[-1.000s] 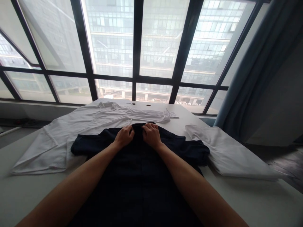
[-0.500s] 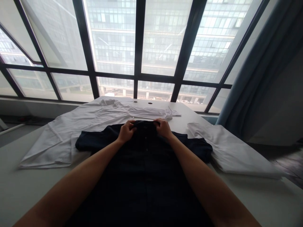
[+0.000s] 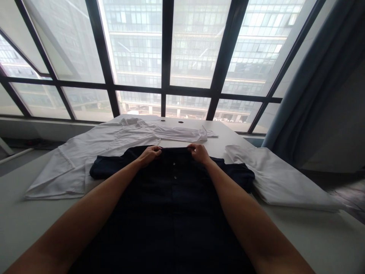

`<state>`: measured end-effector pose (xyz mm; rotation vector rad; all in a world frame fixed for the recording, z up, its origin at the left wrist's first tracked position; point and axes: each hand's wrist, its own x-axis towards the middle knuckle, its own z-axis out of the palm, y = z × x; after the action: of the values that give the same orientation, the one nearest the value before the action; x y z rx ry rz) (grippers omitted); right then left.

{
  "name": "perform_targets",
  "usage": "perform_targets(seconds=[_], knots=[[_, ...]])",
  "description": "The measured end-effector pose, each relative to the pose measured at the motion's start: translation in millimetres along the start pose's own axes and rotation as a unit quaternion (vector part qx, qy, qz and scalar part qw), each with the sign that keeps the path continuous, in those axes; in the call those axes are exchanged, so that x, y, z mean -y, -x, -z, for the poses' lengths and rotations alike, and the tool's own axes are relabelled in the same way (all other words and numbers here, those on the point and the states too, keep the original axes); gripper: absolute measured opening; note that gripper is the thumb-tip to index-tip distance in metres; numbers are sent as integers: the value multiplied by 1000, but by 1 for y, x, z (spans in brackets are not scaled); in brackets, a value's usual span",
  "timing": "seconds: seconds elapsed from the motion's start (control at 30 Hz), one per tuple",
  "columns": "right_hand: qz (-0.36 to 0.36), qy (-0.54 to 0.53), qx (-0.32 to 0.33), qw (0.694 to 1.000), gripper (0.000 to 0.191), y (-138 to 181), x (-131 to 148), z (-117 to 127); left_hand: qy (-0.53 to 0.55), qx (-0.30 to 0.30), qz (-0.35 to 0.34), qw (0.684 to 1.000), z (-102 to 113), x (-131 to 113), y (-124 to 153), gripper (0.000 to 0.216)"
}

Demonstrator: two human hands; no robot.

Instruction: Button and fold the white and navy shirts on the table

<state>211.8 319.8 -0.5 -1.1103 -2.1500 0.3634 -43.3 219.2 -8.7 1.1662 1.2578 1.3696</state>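
Observation:
A dark navy shirt (image 3: 173, 201) lies spread out in front of me, its collar end away from me and its short sleeves out to both sides. Small pale buttons show down its middle below the collar. My left hand (image 3: 149, 155) pinches the left side of the collar. On the other side, my right hand (image 3: 199, 153) grips the collar's right end between thumb and fingers. Between both hands the collar edge is stretched nearly straight. My forearms cover parts of the shirt's sides.
A white garment (image 3: 68, 160) lies spread on the white table (image 3: 17, 196) to the left and behind the shirt. Folded white cloth (image 3: 288, 182) lies at the right. Large windows (image 3: 191, 49) stand behind the table, with a blue-grey curtain (image 3: 310, 83) at the right.
The collar has been drawn flatter and straighter between my hands. My left hand has shifted slightly left and its fingers lie lower; the buttons show more clearly.

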Motion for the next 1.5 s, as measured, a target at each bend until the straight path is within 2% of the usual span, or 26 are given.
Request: perform_targets(seconds=[0.17, 0.27, 0.37, 0.5, 0.63, 0.73, 0.87, 1.0, 1.13, 1.2, 1.27, 1.37, 1.5], knots=[[-6, 119, 5, 993, 25, 4, 12, 3, 17, 52, 52, 997, -1, -7, 5, 24], [36, 146, 18, 988, 37, 5, 25, 3, 36, 51, 56, 996, -5, -8, 7, 27], [80, 107, 28, 991, 42, 5, 44, 0, 56, 38, 31, 997, -9, -8, 8, 31], [104, 19, -4, 994, 30, 5, 65, -5, 59, 18, -12, 998, -11, -7, 7, 36], [127, -25, -27, 991, 22, 4, 70, -10, 47, 34, -32, 998, -11, -6, 8, 35], [98, -38, -11, 994, 29, 2, 67, -13, 33, 55, -29, 998, -12, -6, 11, 31], [35, -107, 12, 994, 34, -1, 64, -12, 3, 74, -21, 997, -14, -7, 13, 30], [-22, -190, 12, 982, 31, -5, 61, -12, -20, 34, -53, 998, -19, -7, 13, 36], [-92, -262, -31, 960, 22, -9, 55, -13, -88, -34, -105, 990, -22, -7, 12, 39], [-117, -293, -43, 948, 24, -10, 51, -12, -129, -42, -92, 987, -21, -8, 11, 38], [-133, -319, -47, 937, 25, -12, 48, -12, -144, -16, -58, 988, -19, -8, 10, 39], [-137, -336, -48, 931, 25, -14, 45, -13, -96, 22, -26, 995, -15, -8, 9, 38], [-129, -325, -50, 935, 25, -16, 40, -14, 1, 21, -6, 1000, -13, -8, 8, 40]])
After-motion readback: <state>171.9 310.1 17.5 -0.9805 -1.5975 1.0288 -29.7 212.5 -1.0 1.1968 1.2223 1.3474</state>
